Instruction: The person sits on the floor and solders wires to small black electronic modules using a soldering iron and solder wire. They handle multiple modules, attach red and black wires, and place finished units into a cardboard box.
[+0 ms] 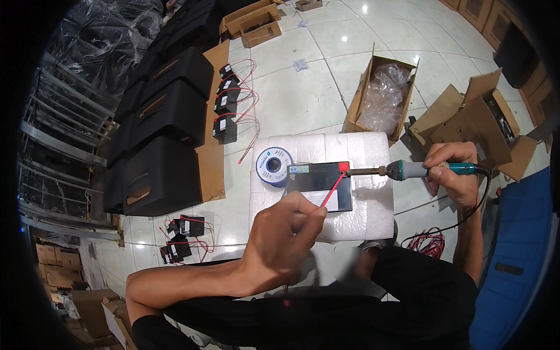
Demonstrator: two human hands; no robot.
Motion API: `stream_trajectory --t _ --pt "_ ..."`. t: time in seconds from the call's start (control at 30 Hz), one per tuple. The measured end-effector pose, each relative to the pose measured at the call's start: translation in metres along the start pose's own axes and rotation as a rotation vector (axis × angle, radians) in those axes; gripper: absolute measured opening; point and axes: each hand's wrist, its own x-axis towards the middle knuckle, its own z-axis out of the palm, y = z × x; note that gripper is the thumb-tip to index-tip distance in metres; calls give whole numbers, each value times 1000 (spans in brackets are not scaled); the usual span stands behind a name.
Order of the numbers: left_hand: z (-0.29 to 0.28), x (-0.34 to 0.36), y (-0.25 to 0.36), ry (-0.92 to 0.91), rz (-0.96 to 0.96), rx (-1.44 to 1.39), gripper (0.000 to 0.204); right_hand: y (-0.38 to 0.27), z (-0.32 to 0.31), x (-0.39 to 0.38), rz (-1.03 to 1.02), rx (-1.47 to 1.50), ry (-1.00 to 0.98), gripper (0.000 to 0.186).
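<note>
A black battery (318, 182) with a red terminal corner lies on a white foam block (373, 219) in front of me. My left hand (283, 233) pinches a red wire (333, 192), whose far end meets the battery's red corner. In my right hand (455, 170) is a soldering iron (405, 170) with a teal and grey handle, held level. Its tip reaches the same corner, by the wire end; whether they touch is too small to tell. A solder spool (273, 165) with a white and blue face rests at the foam's left, beside the battery.
Several black batteries with red wires (225, 105) line the floor at the left, by large black cases (166, 157). More batteries (181, 239) sit nearer me. Open cartons (382, 96) stand at the right, with a red wire bundle (426, 242) and a blue panel (516, 262).
</note>
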Motion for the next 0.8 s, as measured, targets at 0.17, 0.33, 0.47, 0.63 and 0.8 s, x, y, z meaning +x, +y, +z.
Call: stream_trajectory --t 0.17,0.33,0.47,0.63,0.8 --pt "1 -1 -3 -18 -58 -8 19 0 0 0 -4 9 2 13" --pt "3 1 -4 -31 -70 -8 18 0 1 0 6 33 11 13" --pt "2 2 -3 -48 -50 32 18 0 1 0 -12 1 5 13" --pt "0 3 0 -37 -20 170 26 -1 1 0 -3 29 10 13" --pt "0 6 3 -47 -20 188 26 -3 2 1 -5 -5 8 13"
